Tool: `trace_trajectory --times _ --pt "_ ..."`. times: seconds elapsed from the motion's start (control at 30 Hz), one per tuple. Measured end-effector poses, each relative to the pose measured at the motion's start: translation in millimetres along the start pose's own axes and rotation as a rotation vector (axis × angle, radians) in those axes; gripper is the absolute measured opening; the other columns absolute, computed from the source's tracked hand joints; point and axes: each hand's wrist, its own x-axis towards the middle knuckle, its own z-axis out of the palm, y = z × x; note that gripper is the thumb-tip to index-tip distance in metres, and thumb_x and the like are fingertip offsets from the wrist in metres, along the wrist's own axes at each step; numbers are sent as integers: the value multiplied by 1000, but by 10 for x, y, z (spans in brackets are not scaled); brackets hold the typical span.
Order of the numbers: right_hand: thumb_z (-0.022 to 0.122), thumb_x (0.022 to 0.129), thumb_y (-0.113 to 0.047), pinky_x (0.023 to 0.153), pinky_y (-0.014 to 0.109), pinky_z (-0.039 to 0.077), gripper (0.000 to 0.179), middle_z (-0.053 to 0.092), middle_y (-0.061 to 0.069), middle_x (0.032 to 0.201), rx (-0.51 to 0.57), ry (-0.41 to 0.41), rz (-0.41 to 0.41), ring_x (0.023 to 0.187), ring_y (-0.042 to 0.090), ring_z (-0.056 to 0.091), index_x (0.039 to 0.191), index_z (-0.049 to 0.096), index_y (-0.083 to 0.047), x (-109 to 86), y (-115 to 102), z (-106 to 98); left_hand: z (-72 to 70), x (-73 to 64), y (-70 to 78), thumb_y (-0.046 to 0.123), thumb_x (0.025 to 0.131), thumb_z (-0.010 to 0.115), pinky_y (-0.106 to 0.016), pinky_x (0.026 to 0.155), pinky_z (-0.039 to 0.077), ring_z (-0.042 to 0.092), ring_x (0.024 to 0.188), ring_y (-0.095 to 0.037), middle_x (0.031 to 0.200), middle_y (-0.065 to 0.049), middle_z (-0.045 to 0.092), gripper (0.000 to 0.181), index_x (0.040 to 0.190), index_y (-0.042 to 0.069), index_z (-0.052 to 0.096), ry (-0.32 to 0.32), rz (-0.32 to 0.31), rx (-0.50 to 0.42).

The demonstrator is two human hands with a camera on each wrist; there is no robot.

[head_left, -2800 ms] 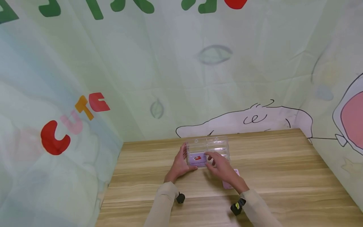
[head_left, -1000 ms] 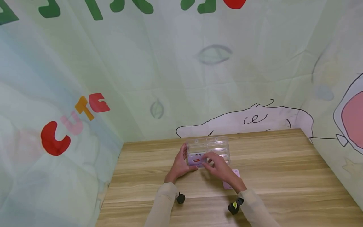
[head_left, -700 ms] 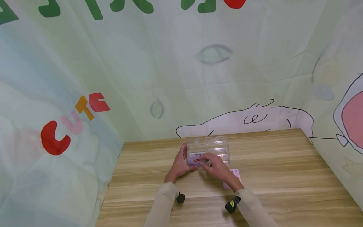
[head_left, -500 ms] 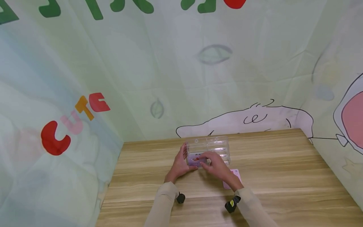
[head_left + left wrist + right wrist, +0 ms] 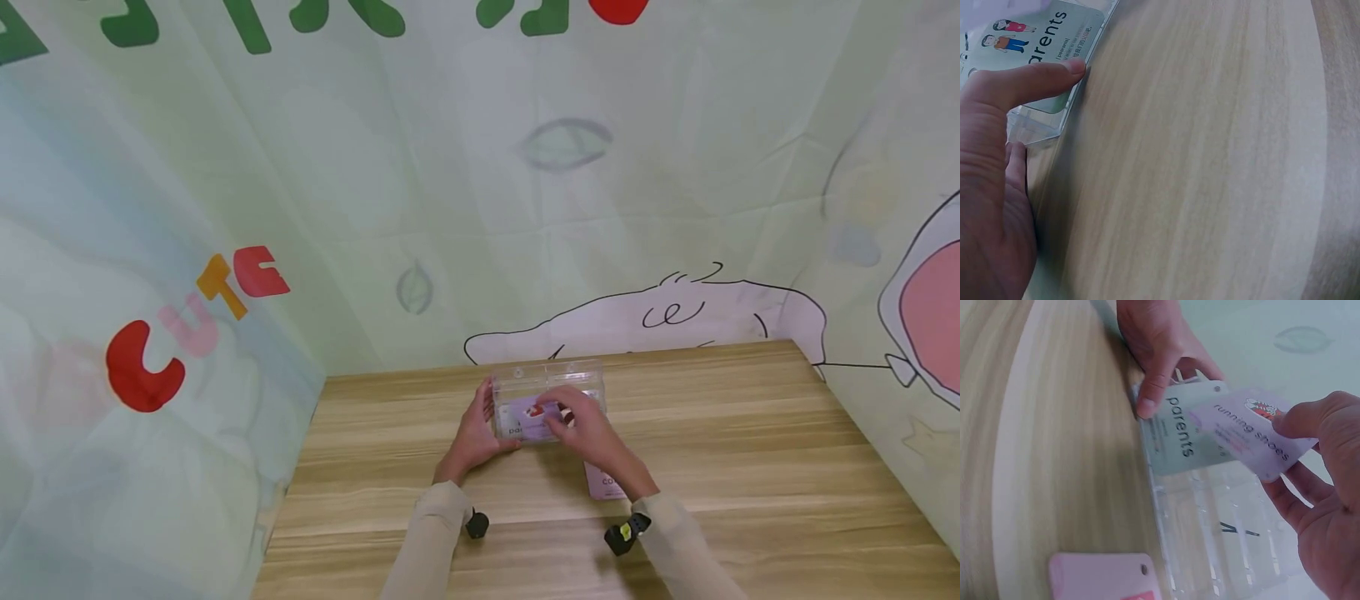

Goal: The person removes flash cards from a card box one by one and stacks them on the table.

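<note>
A clear plastic rack (image 5: 517,382) with stepped compartments stands near the table's back edge. My left hand (image 5: 477,437) grips its left end, the thumb lying over the front edge. In the right wrist view, my right hand (image 5: 1335,456) pinches a lilac flashcard (image 5: 1250,434) printed "running shoes" between thumb and fingers. It is tilted and overlaps a pale green flashcard (image 5: 1175,450) reading "parents", which sits in the rack's left front compartment. From the head view, my right hand (image 5: 588,429) hides part of the rack's right half.
A pink flashcard stack (image 5: 603,482) lies on the wooden table (image 5: 360,500), partly under my right forearm. A printed fabric backdrop (image 5: 375,208) rises behind the table and along both sides.
The lilac card has come up out of the left compartment in my right hand and shifted right, uncovering the green "parents" card. My left hand keeps its place on the rack.
</note>
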Motion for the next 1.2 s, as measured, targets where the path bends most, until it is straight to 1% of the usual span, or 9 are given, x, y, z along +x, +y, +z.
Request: trace_trajectory --times 0.13,0.2,0.4,0.53,0.67,0.77,1.03,1.17,1.2 --pt "75 88 9 73 26 63 32 70 7 114 -1 10 27 93 19 67 116 71 -5 -21 -34 -110 2 -1 10 6 65 98 -38 123 33 37 149 -32 163 -20 35 131 164 10 13 -2 -12 16" --pt "75 88 8 73 27 63 33 70 8 115 -9 16 33 92 20 67 118 71 -5 -34 -49 -168 2 -2 20 6 65 98 -39 123 33 37 149 -33 163 -20 35 131 165 10 13 0 -15 17" --pt "76 88 8 73 27 63 35 69 9 116 -35 25 42 91 20 67 120 69 -5 -86 -43 -330 4 -11 60 6 65 99 -37 123 33 37 149 -32 163 -18 36 131 165 11 14 0 -36 23" --pt "76 88 7 73 27 63 38 70 8 118 -66 22 54 90 19 68 123 68 -5 -161 -18 -433 8 -24 74 7 65 99 -39 123 33 38 149 -33 162 -19 36 130 164 11 14 5 -27 43" --pt "77 87 7 72 28 64 39 70 10 115 -75 32 60 88 20 70 124 67 -3 -246 10 -524 7 -27 72 6 65 98 -39 123 33 39 148 -33 162 -18 37 130 164 11 15 12 -23 49" --pt "78 88 6 72 28 64 39 70 10 114 -92 29 89 87 19 70 124 67 -3 -318 33 -577 6 -24 65 6 65 98 -38 123 33 39 148 -33 162 -18 37 130 164 11 15 12 -25 49" --pt "79 87 3 70 25 62 41 69 12 115 -109 6 213 82 14 67 126 66 -2 -543 58 -667 3 -13 35 8 67 98 -39 123 34 38 148 -33 163 -19 35 129 164 10 13 6 -26 37" --pt "79 87 5 70 26 62 43 69 16 116 -67 -7 278 82 16 67 127 65 0 -667 113 -682 6 1 12 10 67 98 -38 123 32 37 149 -32 164 -17 34 130 165 10 13 3 -31 36" --pt "79 87 5 71 27 62 43 68 17 117 -51 -11 298 83 16 68 127 65 1 -699 129 -682 9 4 5 10 67 98 -40 123 33 37 149 -33 164 -18 34 129 164 9 13 4 -25 34"
